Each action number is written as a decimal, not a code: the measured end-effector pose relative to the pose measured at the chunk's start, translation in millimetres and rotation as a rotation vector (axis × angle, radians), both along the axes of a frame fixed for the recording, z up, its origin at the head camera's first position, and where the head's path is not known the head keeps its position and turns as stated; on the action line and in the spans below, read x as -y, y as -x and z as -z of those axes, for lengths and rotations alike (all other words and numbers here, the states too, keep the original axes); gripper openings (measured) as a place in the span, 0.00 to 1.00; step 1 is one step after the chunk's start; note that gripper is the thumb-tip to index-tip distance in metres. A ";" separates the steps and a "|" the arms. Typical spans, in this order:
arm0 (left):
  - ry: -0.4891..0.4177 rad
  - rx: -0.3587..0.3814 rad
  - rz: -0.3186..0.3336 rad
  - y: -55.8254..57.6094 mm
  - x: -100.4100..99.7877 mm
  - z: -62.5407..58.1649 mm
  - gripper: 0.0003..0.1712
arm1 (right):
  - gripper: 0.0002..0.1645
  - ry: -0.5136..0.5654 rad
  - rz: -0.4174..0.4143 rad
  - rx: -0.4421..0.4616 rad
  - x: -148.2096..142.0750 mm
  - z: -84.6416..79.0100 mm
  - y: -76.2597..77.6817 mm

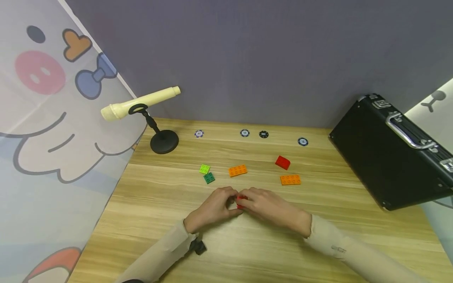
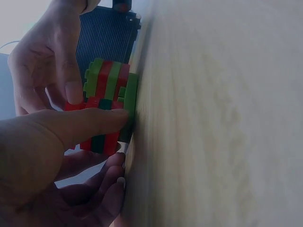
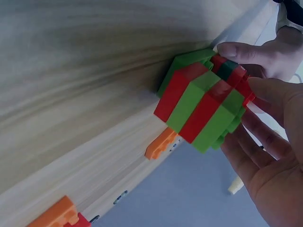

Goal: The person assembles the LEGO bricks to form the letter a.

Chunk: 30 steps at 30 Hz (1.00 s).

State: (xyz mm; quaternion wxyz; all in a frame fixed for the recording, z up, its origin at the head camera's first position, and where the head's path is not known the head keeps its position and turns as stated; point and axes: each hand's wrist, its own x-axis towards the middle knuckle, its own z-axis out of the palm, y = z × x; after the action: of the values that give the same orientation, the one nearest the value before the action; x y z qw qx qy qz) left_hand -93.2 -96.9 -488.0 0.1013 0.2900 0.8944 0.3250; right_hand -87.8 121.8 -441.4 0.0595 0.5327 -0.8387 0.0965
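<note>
At the middle of the wooden table, both hands are on a toy brick build (image 3: 199, 104). A green base brick (image 3: 170, 82) carries two stacks side by side. One alternates red and green; in the other, a dark green brick (image 2: 98, 143) lies between red ones, with a red brick (image 2: 75, 107) on top. My left hand (image 1: 216, 208) grips the red and dark green stack, thumb across its side and other fingers curled behind. With thumb and fingers, my right hand (image 1: 269, 204) pinches the top red brick; its palm faces the stacks.
Beyond the hands lie a lime brick (image 1: 204, 169), a dark green brick (image 1: 209, 178), two orange bricks (image 1: 238, 170) and a sloped red brick (image 1: 283, 162). Several poker chips (image 1: 245, 133) line the back. A microphone (image 1: 141, 103) on a stand is left; a black case (image 1: 385, 157) stands right.
</note>
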 end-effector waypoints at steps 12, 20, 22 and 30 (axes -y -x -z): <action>-0.006 -0.015 0.013 4.2 -2.4 0.7 0.17 | 0.23 0.020 0.018 0.003 -8.5 3.5 -2.0; 0.003 -0.009 0.002 1.2 -1.8 1.8 0.17 | 0.22 0.000 -0.001 0.012 -4.2 4.7 -4.1; 0.005 -0.013 0.002 -0.4 -1.6 2.7 0.17 | 0.22 -0.016 0.000 0.020 -3.5 5.8 -5.4; 0.006 -0.046 -0.002 -1.9 -1.4 4.8 0.16 | 0.22 -0.062 0.035 0.009 -1.6 3.7 -8.1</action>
State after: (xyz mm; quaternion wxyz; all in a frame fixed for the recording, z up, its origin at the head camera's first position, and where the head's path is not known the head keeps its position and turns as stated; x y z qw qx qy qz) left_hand -91.3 -95.5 -492.7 0.0814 0.2963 0.8977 0.3157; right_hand -79.7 123.3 -445.1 0.0408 0.5192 -0.8506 0.0721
